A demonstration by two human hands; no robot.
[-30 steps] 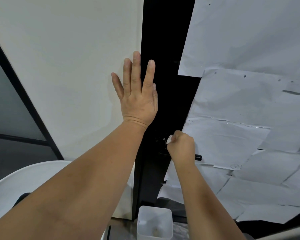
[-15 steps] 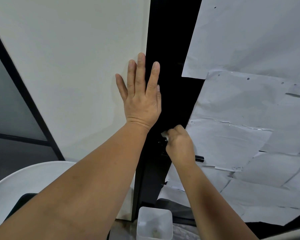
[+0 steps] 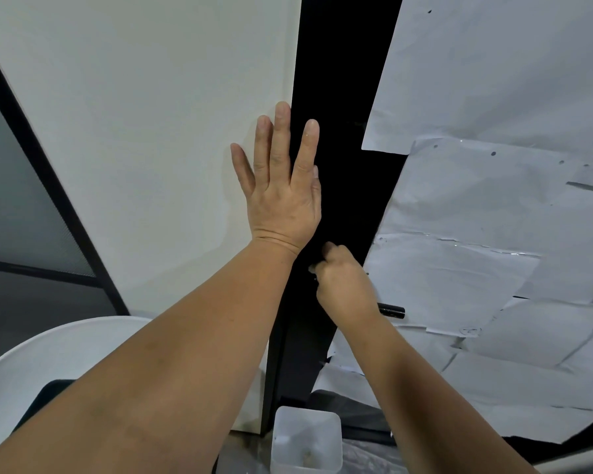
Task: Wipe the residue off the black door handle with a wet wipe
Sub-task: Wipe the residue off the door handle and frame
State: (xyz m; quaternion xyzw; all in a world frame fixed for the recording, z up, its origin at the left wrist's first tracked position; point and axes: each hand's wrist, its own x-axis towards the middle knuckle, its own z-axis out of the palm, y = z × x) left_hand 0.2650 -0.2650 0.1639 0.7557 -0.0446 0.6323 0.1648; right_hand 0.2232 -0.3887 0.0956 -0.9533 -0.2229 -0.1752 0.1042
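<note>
The right hand [image 3: 344, 285] has slid up the black door handle [image 3: 392, 309], curled tight on a mostly hidden wet wipe [image 3: 313, 267]. The left hand [image 3: 283, 193] stays spread flat.

right hand [image 3: 344, 285] shifted up-left along door handle [image 3: 392, 310] | wipe now hidden

The left hand [image 3: 281, 196] lies flat where the wall [image 3: 151, 131] meets the door [image 3: 343, 159], which stands to the wall's right. Just below it, the right hand [image 3: 344, 285] sits over the door handle [image 3: 392, 310], whose end sticks out to the right. Sheets of paper [image 3: 493, 206] cover the door further right. A tub [image 3: 305, 439] sits below, at the door's foot.
</note>
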